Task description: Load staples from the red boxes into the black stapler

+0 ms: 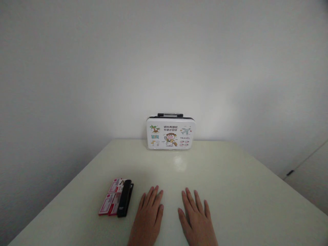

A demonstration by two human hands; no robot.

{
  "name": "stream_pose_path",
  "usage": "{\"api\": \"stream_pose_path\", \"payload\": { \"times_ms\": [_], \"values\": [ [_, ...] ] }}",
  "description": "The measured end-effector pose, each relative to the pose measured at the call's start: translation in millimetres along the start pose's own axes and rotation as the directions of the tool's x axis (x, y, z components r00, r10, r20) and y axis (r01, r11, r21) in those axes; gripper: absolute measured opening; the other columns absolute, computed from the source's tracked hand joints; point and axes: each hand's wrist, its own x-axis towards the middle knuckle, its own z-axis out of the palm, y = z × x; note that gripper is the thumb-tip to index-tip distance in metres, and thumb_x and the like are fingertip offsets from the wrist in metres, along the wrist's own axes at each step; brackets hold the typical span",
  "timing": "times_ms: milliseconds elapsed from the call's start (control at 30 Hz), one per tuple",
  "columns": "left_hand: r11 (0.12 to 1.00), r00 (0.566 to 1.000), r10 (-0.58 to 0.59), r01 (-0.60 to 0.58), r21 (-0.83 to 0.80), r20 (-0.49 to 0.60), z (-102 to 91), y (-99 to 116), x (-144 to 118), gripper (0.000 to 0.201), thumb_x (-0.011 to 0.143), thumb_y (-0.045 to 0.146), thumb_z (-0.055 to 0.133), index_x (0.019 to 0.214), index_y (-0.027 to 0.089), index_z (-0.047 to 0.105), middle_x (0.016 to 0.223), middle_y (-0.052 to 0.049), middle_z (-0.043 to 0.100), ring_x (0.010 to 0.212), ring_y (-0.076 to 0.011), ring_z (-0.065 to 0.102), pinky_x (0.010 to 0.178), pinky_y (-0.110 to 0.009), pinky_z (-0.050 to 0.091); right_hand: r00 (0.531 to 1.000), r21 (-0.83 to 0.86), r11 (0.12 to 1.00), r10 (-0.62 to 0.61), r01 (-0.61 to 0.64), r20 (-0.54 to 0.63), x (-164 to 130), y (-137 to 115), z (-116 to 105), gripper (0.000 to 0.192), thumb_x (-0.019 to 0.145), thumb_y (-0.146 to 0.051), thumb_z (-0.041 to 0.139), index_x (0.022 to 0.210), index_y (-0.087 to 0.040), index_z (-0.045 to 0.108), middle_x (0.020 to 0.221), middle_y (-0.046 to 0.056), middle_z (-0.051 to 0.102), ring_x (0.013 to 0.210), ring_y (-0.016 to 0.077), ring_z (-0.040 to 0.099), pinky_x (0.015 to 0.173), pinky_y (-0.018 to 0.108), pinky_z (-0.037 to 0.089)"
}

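White table [230, 177] against a plain wall: your left hand [148, 218] and right hand [196, 220] lie flat, fingers spread, holding nothing. Black stapler [125, 199] lies at nine o'clock, just beside the left hand, long axis pointing to twelve.

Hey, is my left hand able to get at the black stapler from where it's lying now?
Probably yes. The left hand lies flat on the table, with the black stapler just to its left, bare tabletop between them. The red packets lie on the stapler's far side.

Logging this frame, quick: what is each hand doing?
Left hand: open, flat on the table, beside the stapler.
Right hand: open, flat, empty.
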Motion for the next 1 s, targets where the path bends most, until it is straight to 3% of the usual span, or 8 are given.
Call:
{"api": "stream_pose_path", "payload": {
  "times_ms": [1000],
  "values": [
    [1.000, 1.000, -0.003, 0.003, -0.014, -0.005, -1.6, 0.7, -0.2, 0.052, 0.106, 0.030, 0.037, 0.158, 0.033, 0.031, 0.165, 0.002, 0.033, 0.154, -0.0220, 0.027, 0.124, -0.053, 0.032, 1.000, 0.027, 1.000, 0.008, -0.008, -0.003, -1.6, -0.5, -2.8, 0.061, 0.104, -0.058, 0.029, 0.159, -0.033, 0.025, 0.166, -0.002, 0.023, 0.155, 0.0339, 0.015, 0.121, 0.068, 0.019]
  ]
}}
